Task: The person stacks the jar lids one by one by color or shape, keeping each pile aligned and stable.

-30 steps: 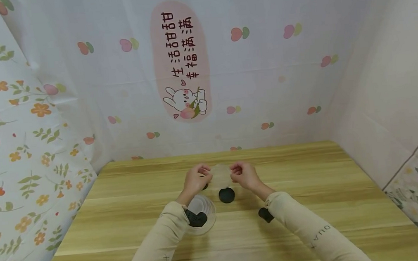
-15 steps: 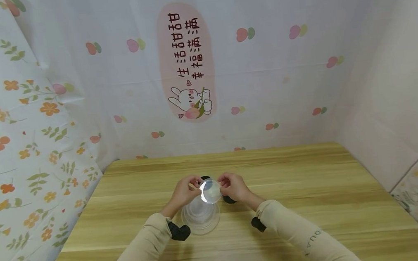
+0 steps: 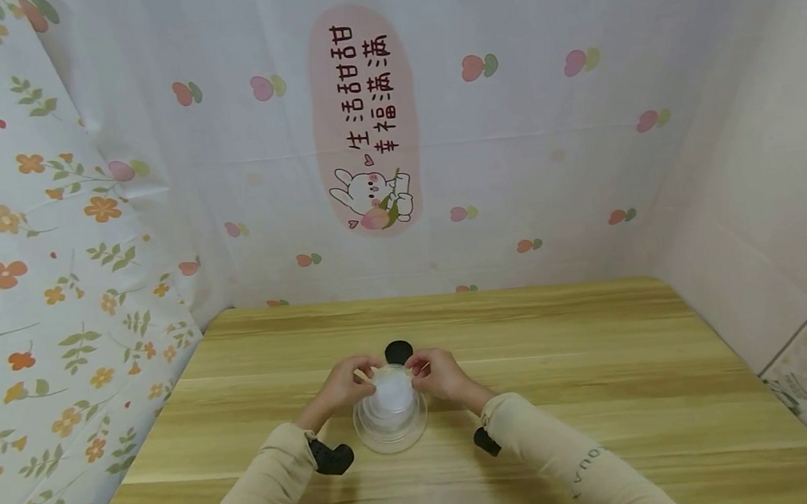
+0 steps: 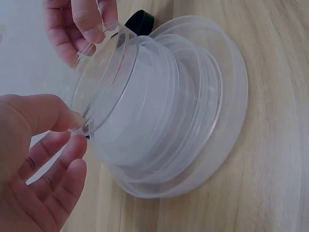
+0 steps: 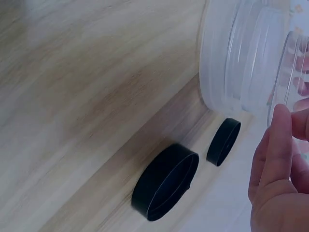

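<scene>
A stack of clear round plastic lids point(image 3: 391, 442), widest at the bottom and narrower towards the top, rests on the wooden table. Just above its top, both hands hold one more clear round lid point(image 4: 107, 89), tilted in the left wrist view. My left hand point(image 3: 346, 381) pinches its left edge between thumb and fingers. On the opposite edge, the fingertips of my right hand point(image 3: 443, 372) grip the rim. Whether the held lid touches the stack cannot be told.
Behind the stack lies a black round cap point(image 3: 399, 352). The right wrist view shows a small black cap point(image 5: 224, 142) near the stack and a larger black cap point(image 5: 153, 176) farther off. A patterned cloth point(image 3: 545, 135) hangs behind the table point(image 3: 561, 318).
Both hands have brought the clear lid from beyond the stack back towards me and left, now over the stack. The lid's tilt has changed on the way. The view has shifted slightly.
</scene>
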